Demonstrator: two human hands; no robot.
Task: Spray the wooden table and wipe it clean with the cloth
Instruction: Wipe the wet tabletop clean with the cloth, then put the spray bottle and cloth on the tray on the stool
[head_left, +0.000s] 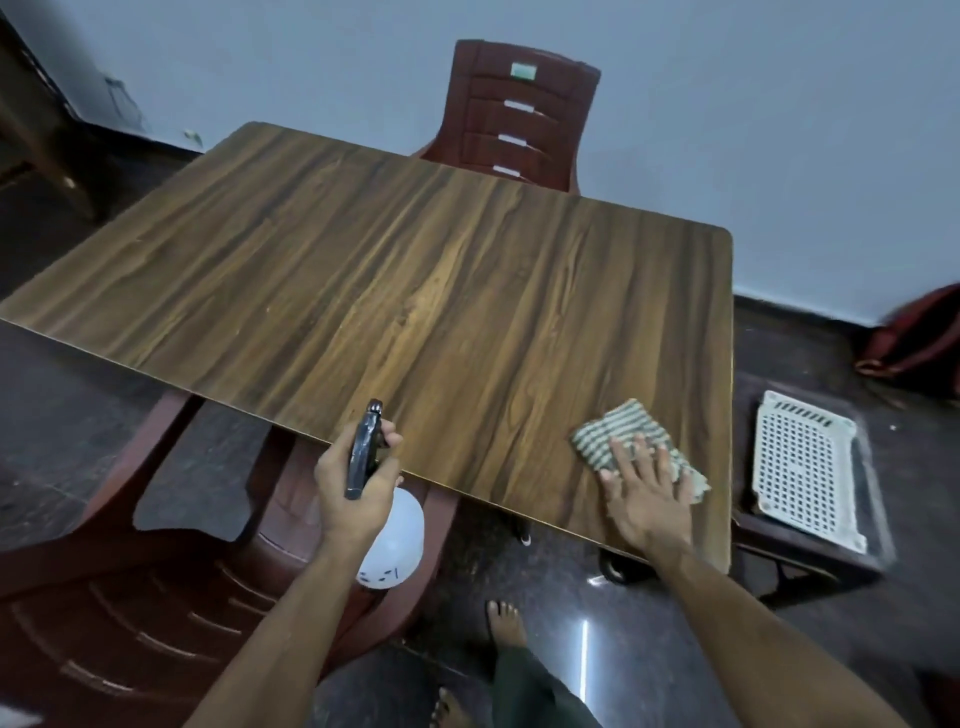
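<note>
Fingers (647, 457) of right hand (644, 493), spread flat: pressing striped cloth (618, 431) onto wooden table (415, 291), lower right of frame. Cloth: soft, limp; likely best handled bunched under the palm. Left hand (353, 488), lower centre: curled closed round black trigger head of spray bottle (392, 540); white body hangs below the table edge. Bottle: likely light, rigid; hold at neck.

We find no text we can read anywhere in the frame. The white spray bottle (393, 540) at lower centre carries a few dark marks, and the chair (522, 111) at the top a pale green label, both too blurred for us to make out.
</note>
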